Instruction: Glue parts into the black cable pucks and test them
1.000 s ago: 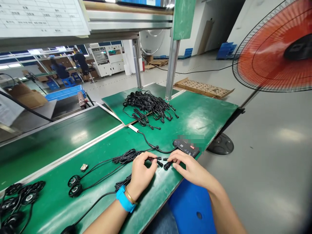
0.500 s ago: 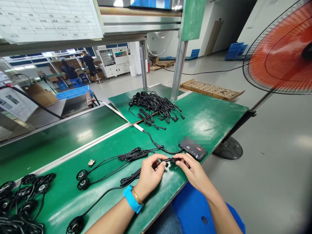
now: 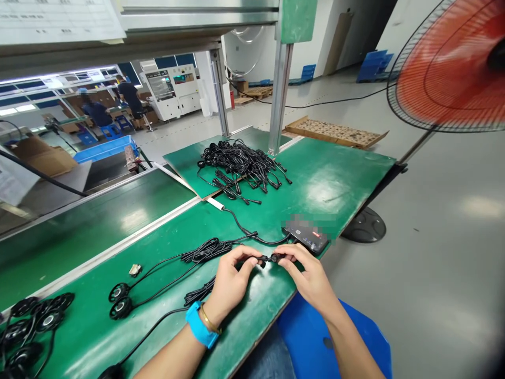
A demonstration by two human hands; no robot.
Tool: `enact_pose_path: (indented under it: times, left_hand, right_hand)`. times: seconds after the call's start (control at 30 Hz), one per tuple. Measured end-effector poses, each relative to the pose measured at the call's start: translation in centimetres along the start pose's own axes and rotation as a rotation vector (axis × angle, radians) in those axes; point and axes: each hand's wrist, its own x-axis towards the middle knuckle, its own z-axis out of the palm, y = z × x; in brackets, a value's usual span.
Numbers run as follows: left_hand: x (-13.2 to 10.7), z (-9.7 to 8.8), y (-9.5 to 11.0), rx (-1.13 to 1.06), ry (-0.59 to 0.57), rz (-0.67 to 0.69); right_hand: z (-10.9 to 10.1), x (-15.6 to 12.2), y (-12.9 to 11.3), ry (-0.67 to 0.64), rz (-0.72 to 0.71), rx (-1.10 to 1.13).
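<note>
Two grips, left hand [image 3: 232, 284] and right hand [image 3: 310, 273], pinch small black plastic cable connectors [image 3: 268, 258].

Both hands [image 3: 231, 287] [image 3: 311, 279] partly hide the black cable connector [image 3: 268, 258]

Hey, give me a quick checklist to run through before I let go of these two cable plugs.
Cable plugs lined up end to end between left hand and right hand: ok.
Plugs fully seated: cannot tell, fingers cover the joint.
Black box lying flat on the green bench: ok.
Cable coil free of knots: cannot tell.
Small metal part away from the hands: ok.
</note>
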Motion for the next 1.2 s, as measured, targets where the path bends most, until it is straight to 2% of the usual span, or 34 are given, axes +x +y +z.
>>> enact_pose_path:
  times: [0.3, 0.93, 1.2]
  left_hand:
    - [0.3, -0.5, -0.6, 0.027, -0.022, -0.009]
    - [0.2, 0.2, -0.8, 0.041, 0.05, 0.087]
    - [0.2, 0.2, -1.1, 0.046, 0.035, 0.104]
  right_hand:
    - [0.2, -0.1, -0.1, 0.016, -0.021, 0.021]
    - [0.2, -0.2, 0.3, 0.004, -0.067, -0.081]
    - [0.3, -0.2, 0.2, 0.009, -0.099, -0.102]
